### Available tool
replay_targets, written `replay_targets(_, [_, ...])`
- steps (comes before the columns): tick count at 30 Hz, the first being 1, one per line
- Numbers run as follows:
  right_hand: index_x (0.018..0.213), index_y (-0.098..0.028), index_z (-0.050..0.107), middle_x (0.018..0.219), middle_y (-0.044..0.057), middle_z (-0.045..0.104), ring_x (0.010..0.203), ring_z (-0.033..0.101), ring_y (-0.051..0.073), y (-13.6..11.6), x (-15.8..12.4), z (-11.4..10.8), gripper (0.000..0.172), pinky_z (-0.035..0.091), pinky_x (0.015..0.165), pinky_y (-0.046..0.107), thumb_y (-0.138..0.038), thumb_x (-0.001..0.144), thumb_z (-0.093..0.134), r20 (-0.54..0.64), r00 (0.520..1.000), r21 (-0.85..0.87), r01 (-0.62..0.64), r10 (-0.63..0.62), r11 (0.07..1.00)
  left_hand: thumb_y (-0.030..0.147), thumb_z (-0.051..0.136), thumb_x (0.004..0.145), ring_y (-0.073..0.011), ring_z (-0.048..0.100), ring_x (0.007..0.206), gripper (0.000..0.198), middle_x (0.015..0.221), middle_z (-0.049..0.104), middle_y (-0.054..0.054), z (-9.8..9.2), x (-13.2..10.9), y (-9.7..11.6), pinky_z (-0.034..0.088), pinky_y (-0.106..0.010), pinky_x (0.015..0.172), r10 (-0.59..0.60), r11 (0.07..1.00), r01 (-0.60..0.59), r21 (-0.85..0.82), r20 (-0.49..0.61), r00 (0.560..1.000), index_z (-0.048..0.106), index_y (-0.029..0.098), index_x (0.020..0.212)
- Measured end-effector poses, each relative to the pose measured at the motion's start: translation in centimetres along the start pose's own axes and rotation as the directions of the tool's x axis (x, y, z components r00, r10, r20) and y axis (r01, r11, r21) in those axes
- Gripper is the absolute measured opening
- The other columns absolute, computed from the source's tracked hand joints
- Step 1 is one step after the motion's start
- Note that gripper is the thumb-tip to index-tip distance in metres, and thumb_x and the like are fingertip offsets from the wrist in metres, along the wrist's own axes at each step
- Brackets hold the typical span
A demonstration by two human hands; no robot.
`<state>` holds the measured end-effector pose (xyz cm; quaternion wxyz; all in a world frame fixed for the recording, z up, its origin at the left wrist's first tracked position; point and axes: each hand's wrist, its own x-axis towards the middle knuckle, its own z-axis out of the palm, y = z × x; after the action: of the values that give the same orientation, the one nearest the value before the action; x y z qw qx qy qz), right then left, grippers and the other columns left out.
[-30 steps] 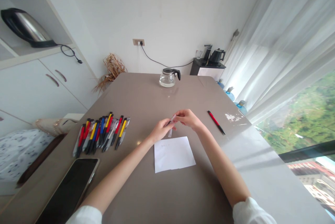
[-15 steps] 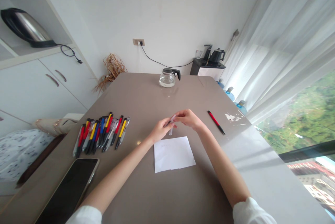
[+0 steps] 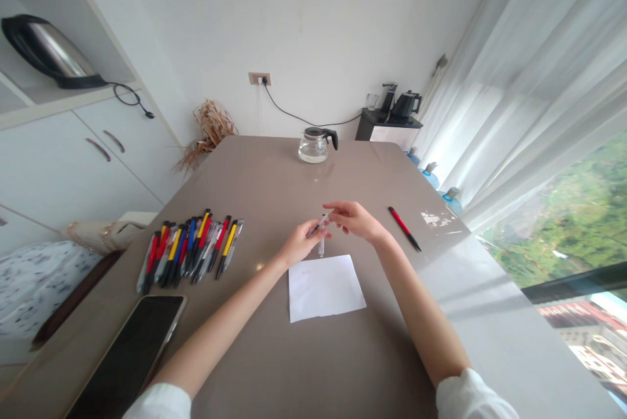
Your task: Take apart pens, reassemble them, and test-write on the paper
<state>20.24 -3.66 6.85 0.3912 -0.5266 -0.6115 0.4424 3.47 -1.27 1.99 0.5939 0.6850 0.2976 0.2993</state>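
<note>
**Clear pen (image 3: 323, 219) in the left hand (image 3: 298, 245), right hand (image 3: 356, 219) at its upper end**

We see the left hand closed on the clear pen, which slants up toward the right hand, its dark part by the left fingers. The right hand has its fingers bent and somewhat apart around the pen's far end; we cannot tell whether they pinch it. Between the hands, a small clear piece (image 3: 321, 248) points down toward the table (image 3: 267, 187) (it is too small for us to say what it is, or which fingers hold it).

Just below the hands, on our side, a white sheet of paper (image 3: 327, 290) lies flat, with faint marks near its top edge. To the left we have a loose bunch of pens (image 3: 189, 250) in red, yellow, blue and clear, mostly lying side by side, and nearer us a phone (image 3: 128, 355), its screen dark. Well apart on the right, a single red and black pen (image 3: 404, 228) lies at a slant. At the far edge we see a glass pot (image 3: 312, 147) with a black handle, and a little clear liquid in it.
</note>
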Motion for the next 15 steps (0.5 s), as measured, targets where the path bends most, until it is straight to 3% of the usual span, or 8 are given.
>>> replay_targets(6, [0.081,-0.012,0.058,0.065,0.004,0.057,0.052,0.048,0.009,-0.01,0.16,-0.09,0.026,0.04,0.039,0.018,-0.033,0.067,0.056,-0.059,0.998,-0.003,0.035,-0.035,0.999,0.039,0.05,0.075,-0.0121,0.056,0.068,0.029,0.083,0.064,-0.007,0.06,-0.08,0.06,0.034,-0.018,0.048,0.003,1.0,-0.003,-0.01,-0.026,1.0,0.048,0.015,0.091])
replay_targets(15, [0.08,-0.013,0.061,0.062,0.003,0.057,0.05,0.049,0.009,-0.02,0.13,0.1,0.027,0.041,0.04,0.018,-0.036,0.071,0.05,-0.089,0.993,-0.144,0.067,-0.081,0.987,0.04,0.05,0.074,-0.0107,0.057,0.063,0.032,0.089,0.063,-0.009,0.1,-0.01,0.12,0.035,-0.019,0.047,0.017,1.0,-0.017,-0.008,-0.018,1.0,0.051,0.015,0.093])
